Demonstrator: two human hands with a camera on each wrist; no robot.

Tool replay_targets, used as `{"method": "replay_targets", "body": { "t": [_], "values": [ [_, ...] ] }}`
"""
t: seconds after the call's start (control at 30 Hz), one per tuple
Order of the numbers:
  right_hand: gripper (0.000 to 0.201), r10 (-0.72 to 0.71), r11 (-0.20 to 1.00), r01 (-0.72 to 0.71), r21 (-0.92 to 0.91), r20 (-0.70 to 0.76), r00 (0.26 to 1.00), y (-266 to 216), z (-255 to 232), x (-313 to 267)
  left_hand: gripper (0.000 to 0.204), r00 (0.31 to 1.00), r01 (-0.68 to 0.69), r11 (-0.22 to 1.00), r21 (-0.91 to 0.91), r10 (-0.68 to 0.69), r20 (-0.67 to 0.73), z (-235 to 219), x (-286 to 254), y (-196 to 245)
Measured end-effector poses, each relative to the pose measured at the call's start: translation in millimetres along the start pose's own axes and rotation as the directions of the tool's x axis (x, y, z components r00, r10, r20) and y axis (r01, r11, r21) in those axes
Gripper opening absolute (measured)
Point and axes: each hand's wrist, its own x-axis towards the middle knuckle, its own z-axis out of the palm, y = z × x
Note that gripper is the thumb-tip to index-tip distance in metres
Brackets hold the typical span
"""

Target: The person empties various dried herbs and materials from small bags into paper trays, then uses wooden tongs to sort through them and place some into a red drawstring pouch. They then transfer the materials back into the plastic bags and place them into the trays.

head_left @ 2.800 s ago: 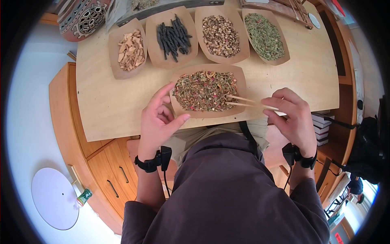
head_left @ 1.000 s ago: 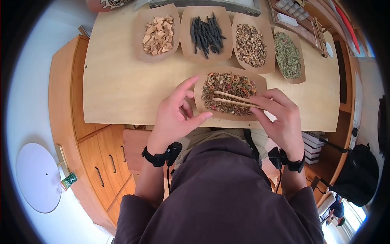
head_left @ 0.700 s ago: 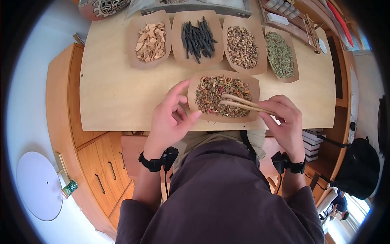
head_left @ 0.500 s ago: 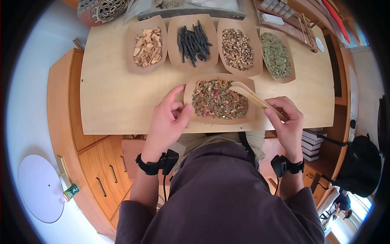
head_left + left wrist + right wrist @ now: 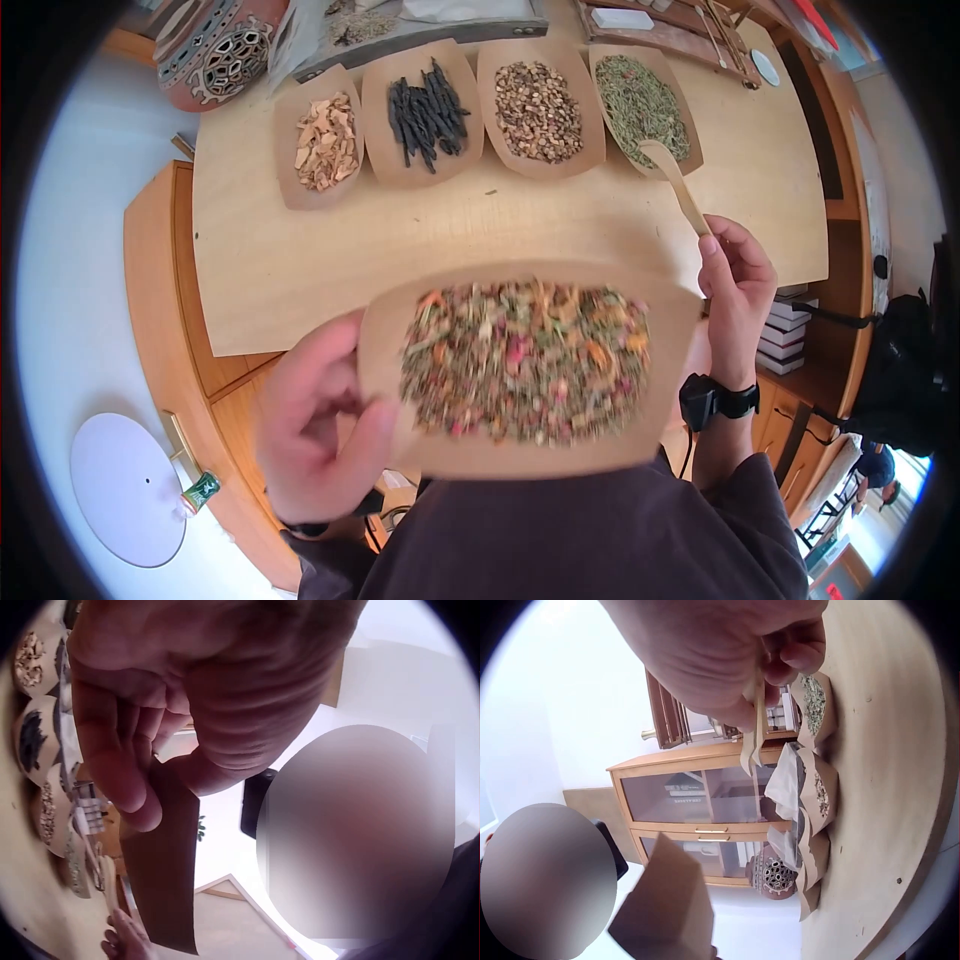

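My left hand (image 5: 315,425) pinches the left end of a brown paper tray (image 5: 520,462), thumb on the near side, as the left wrist view also shows. Lifted off the table in front of my chest, the tray holds a mix of dried herbs (image 5: 530,360) with pink and orange bits, slightly blurred. To its right, my right hand (image 5: 738,290) grips pale wooden tongs (image 5: 680,188) between thumb and fingers. Their curved tips overlap the near edge of the green herb tray (image 5: 680,172) in the head view. In the right wrist view nothing shows between the tips.
Along the back of the table (image 5: 300,280) stand more paper trays, with pale dried slices (image 5: 326,142), black twisted sticks (image 5: 428,115) and brown chopped pieces (image 5: 540,112). Behind them are a grey-framed tray (image 5: 420,38), an openwork pot (image 5: 215,60) and a wooden rack (image 5: 680,45).
My left hand has taken hold of the mixed-herb tray and raised it off the table toward me. The tongs have left the mix and moved to the right, tips up by the green herbs.
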Motion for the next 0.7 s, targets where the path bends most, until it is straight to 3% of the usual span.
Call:
{"method": "replay_targets", "body": {
  "t": [0.1,0.2,0.27,0.33,0.4,0.47,0.5,0.57,0.7],
  "values": [
    [0.017,-0.041,0.999,0.041,-0.013,-0.012,0.999,4.4,-0.7,0.3,0.055,0.991,-0.127,0.991,-0.05,0.129,0.025,-0.7,-5.5,29.2],
    [0.018,-0.04,0.999,0.04,-0.01,-0.018,0.999,10.1,-6.2,-0.4,0.058,0.94,-0.253,0.965,-0.073,0.263,0.22,-19.0,-5.2,48.6],
    [0.018,-0.052,0.999,0.052,-0.005,-0.012,0.999,9.2,-6.6,-1.5,0.064,0.866,-0.29,0.955,-0.066,0.292,0.406,-41.4,-2.2,56.1],
    [0.018,-0.055,0.998,0.055,0.001,-0.008,0.998,8.3,-7.7,-2.1,0.057,0.856,-0.255,0.963,-0.093,0.269,0.44,-44.5,-4.5,59.9],
    [0.018,-0.049,0.999,0.049,0.009,-0.008,0.999,8.3,-9.1,-2.4,0.035,0.923,-0.149,0.977,-0.154,0.194,0.334,-39.5,-16.2,63.8],
    [0.018,-0.052,0.998,0.052,0.023,-0.008,0.999,8.7,-9.3,-2.6,0.021,0.928,-0.174,0.976,-0.129,0.206,0.31,-27.2,-9.4,69.2],
    [0.018,-0.054,0.998,0.054,0.03,-0.007,0.999,9.2,-8.9,-2.8,0.018,0.904,-0.248,0.966,-0.071,0.257,0.342,-18.0,3.0,72.1],
    [0.019,-0.056,0.998,0.056,0.032,-0.004,0.998,10.9,-9.2,-2.5,0.017,0.884,-0.353,0.935,0.02,0.327,0.335,-12.8,8.3,72.7],
    [0.019,-0.063,0.998,0.062,0.03,0.005,0.998,12.0,-9.9,-1.7,0.023,0.888,-0.454,0.874,0.174,0.427,0.173,-17.9,-14.6,55.6]
  ]
}}
